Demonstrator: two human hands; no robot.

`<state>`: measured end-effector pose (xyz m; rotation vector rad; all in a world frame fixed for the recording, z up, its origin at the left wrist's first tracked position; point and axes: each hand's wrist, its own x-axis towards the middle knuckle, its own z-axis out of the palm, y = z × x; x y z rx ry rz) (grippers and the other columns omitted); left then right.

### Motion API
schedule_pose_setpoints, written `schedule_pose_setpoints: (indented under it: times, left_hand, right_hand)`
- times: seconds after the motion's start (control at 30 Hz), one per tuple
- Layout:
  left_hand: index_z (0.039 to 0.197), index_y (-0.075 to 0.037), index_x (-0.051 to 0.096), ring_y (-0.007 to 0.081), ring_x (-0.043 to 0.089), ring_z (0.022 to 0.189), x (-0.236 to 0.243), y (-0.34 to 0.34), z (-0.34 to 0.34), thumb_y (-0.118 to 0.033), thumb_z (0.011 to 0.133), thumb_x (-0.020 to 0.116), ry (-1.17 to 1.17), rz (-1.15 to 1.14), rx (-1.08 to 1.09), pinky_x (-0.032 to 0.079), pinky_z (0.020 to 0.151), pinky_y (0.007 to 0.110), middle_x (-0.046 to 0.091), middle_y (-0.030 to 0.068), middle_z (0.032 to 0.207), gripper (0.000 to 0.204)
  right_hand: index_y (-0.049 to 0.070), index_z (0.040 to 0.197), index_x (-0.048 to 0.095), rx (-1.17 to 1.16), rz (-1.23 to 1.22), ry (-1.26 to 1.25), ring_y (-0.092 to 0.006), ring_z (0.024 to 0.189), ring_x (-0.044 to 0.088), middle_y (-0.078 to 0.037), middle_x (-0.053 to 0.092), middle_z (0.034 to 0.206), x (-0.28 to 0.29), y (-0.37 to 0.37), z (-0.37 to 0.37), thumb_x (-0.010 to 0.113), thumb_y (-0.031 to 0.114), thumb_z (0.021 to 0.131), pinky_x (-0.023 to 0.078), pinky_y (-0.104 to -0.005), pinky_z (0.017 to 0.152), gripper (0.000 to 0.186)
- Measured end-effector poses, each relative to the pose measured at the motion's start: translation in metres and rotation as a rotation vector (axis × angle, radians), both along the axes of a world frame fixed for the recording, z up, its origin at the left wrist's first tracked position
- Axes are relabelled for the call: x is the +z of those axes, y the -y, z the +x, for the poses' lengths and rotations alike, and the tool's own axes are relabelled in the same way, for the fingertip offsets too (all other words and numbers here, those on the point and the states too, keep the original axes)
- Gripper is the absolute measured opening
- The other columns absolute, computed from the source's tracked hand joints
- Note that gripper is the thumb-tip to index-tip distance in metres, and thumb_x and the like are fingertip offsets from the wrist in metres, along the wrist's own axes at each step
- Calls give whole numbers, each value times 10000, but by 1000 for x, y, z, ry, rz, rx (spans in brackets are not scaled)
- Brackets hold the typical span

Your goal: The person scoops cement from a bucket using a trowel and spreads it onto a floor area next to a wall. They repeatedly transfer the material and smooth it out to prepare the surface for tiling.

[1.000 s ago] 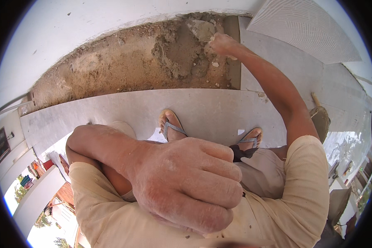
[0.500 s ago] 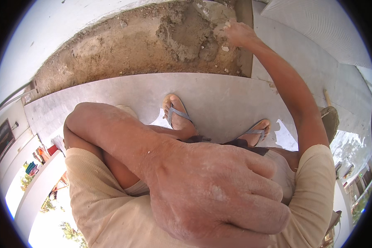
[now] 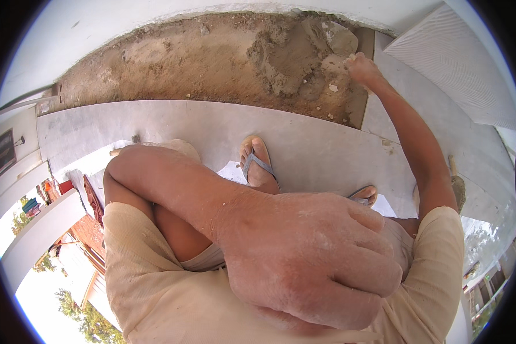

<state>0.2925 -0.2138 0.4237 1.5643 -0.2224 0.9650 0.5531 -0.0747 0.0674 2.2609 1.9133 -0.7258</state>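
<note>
My left hand [image 3: 312, 258] looms large before my chest, its fingers curled with the tips turned under. Whatever it may hold is hidden. My right arm stretches to the far right end of a strip of bare sandy ground [image 3: 172, 63]. There my right hand [image 3: 362, 70] is closed beside a patch of wet grey mortar [image 3: 286, 57]. What its fingers hold, if anything, is too small to make out. Just beyond that hand lies a smooth grey flat patch [image 3: 341, 39]. Small pale chips [image 3: 333, 88] are scattered on the mortar near it.
Large grey floor tiles [image 3: 195, 123] border the bare strip, and my sandalled foot [image 3: 255, 160] rests on them. A tile with a ridged back [image 3: 453, 63] leans at the far right. Beside my right forearm is a mortar-caked tool [image 3: 457, 192]. A white wall [image 3: 114, 28] runs along the far side.
The view has shifted, so the ground strip and mortar appear farther right and lower. My left hand stays curled before my chest; the right remains at the mortar's edge, still closed.
</note>
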Motion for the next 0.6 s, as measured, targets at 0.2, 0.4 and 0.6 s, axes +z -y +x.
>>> schedule_pose_setpoints:
  times: [0.2,0.4,0.6]
  left_hand:
    - [701,1,563,215,499,569,14,-4,-24,-24,906,555,-38,54,-68,367,517,351,483,80,712,207]
    - [815,-26,601,225,601,685,0,1,-25,-126,867,659,84,159,-21,436,557,359,603,119,859,126]
    - [829,-8,658,221,559,680,20,-17,-30,-27,897,583,-82,99,91,418,591,347,594,79,838,103]
  right_hand:
    - [-28,1110,590,482,-33,225,-431,1001,649,-273,614,1113,11,2,13,488,124,935,551,-509,838,253]
    - [-32,1031,613,681,27,166,-403,972,665,-262,655,968,8,13,26,495,112,927,551,-520,812,213]
    - [-54,995,595,6,-179,-408,-348,771,697,-229,671,922,44,28,8,519,252,966,556,-474,674,317]
